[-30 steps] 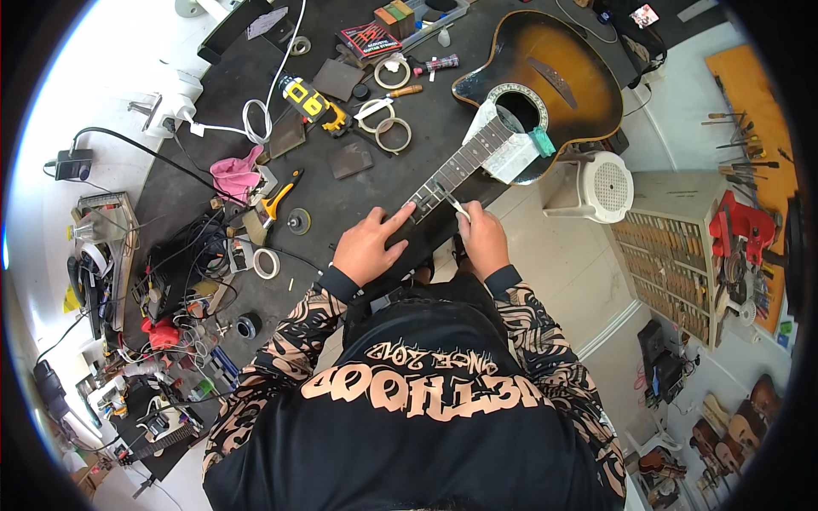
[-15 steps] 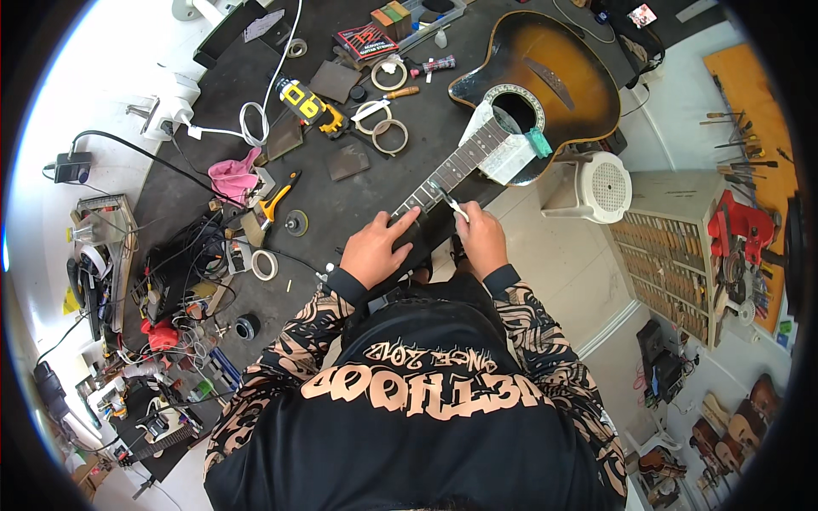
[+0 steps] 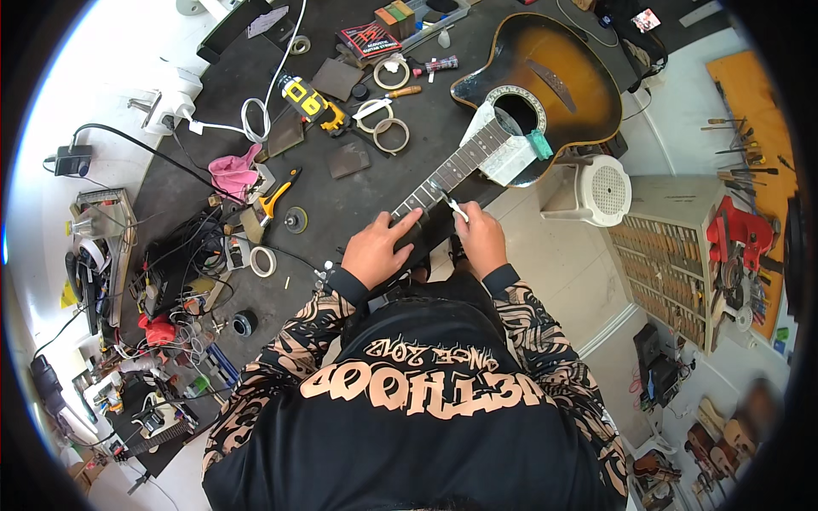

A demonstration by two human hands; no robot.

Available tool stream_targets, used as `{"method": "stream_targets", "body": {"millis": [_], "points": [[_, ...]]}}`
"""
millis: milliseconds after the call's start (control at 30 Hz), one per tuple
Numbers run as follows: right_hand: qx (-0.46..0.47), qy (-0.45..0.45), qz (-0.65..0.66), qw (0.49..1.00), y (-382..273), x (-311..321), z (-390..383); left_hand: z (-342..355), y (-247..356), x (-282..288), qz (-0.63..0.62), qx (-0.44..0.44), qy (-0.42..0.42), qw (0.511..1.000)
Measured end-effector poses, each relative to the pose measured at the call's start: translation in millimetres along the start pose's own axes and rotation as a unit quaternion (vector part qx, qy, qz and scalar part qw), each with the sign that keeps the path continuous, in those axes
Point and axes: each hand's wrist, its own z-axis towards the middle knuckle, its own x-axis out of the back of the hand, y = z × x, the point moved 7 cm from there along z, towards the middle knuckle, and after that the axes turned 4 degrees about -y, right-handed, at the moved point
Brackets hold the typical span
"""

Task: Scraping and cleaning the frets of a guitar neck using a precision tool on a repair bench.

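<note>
A sunburst acoustic guitar (image 3: 588, 77) lies slantwise on the dark bench, its fretboard (image 3: 460, 167) running down toward me. White paper covers the top beside the soundhole, held by a piece of green tape (image 3: 538, 145). My left hand (image 3: 373, 250) rests at the lower part of the neck, fingers spread, index finger stretched along the fretboard. In my right hand (image 3: 484, 243) I grip a slim white-handled tool (image 3: 457, 208), its dark tip at the fretboard's near edge. The tip is too small to tell its kind.
A yellow-and-black power tool (image 3: 313, 106), tape rings (image 3: 391, 136) and a flat dark block (image 3: 348, 161) lie beyond the neck. A yellow-handled brush (image 3: 279, 198), a pink cloth (image 3: 236, 175) and tangled cables are at left. A white stool (image 3: 588, 192) stands right of the bench.
The tool's tip has shifted slightly to the right and nearer me at the fretboard's edge. My left hand stays in place on the neck.
</note>
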Motion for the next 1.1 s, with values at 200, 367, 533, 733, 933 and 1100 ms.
{"method": "stream_targets", "body": {"millis": [200,367,533,733,933,1100], "points": [[0.01,-0.004,0.004,1.0,-3,3,1,-1,-4,-1,-0.002,0.02,0.017,1.0],[0.002,-0.006,0.004,1.0,-3,3,2,-1,-3,-4,0.0,0.007,-0.011,1.0],[-0.001,-0.013,0.0,1.0,-4,2,3,-1,-10,0,-0.003,0.034,0.026,0.999],[-0.01,-0.014,0.003,1.0,-3,1,3,-1,-4,-1,-0.007,0.012,-0.007,1.0],[-0.016,-0.025,-0.008,1.0,-4,0,6,0,-9,1,-0.007,0.018,-0.005,1.0],[-0.01,-0.026,-0.014,1.0,-5,-3,10,1,-12,5,-0.013,0.032,0.003,0.999]]}}
